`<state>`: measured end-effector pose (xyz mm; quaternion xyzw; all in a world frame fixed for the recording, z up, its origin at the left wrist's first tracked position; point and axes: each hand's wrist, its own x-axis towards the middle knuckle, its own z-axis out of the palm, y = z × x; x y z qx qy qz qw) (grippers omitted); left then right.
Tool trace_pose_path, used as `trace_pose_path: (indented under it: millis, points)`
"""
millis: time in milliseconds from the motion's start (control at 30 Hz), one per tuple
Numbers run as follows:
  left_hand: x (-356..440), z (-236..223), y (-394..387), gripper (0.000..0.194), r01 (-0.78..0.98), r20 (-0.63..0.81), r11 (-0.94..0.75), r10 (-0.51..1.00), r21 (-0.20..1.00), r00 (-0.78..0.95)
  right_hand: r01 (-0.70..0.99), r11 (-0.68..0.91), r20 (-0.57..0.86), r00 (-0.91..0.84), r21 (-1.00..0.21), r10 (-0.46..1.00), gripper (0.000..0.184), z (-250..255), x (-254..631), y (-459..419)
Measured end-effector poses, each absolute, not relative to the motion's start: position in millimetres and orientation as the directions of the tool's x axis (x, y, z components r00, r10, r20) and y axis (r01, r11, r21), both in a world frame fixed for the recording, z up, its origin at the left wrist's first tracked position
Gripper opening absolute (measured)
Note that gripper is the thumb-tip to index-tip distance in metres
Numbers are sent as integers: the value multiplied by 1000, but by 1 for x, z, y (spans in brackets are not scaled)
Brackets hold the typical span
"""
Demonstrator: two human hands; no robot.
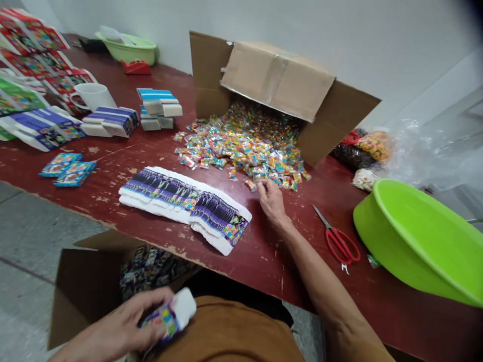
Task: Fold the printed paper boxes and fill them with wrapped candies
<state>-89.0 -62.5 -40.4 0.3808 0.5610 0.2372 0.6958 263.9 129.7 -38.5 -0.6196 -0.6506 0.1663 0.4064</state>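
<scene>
Purple-printed, a small box (163,320) is gripped in the left hand (138,322), white flap extended; beside the curled right hand (272,203), grip unclear, candies (247,146) are heaped, flat cartons (217,213) not yet opened out.

White mug (95,96), tape dispenser (136,67), scissors (329,228) — red-handled

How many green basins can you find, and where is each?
2: the bright green basin right of the red-handled scissors, and the pale green basin at the back left, behind the red tape dispenser.
</scene>
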Motion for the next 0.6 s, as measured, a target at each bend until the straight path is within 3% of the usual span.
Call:
trace_pose_path:
  millis: [67,100,167,267,433,533,600]
  points:
    - [-70,-26,-52,39,46,-648,663,712,747,269,548,157,263,119,-822,957,38,-28,258,107]
    - [-58,-19,-46,38,8,-598,631,731,776,327,458,147,218,106,-877,970,40,-21,252,93]
    - [-37,-9,-35,35,-73,-515,583,764,809,388,102,72,73,3,-992,997,41,-8,232,63]
    - [-11,-2,-29,30,-150,-430,511,822,846,374,-175,-28,-10,-104,-984,995,32,8,195,26]
    - [11,2,-37,42,-153,-343,416,869,896,357,-320,-77,-78,-7,-944,997,34,4,154,1]
    - [16,6,-39,47,-188,-313,386,892,903,326,-256,-118,-126,17,-959,992,37,-7,150,-6]
    - [16,9,-38,52,-252,-333,411,894,876,299,-162,-86,-87,-5,-983,996,36,-12,154,-10]
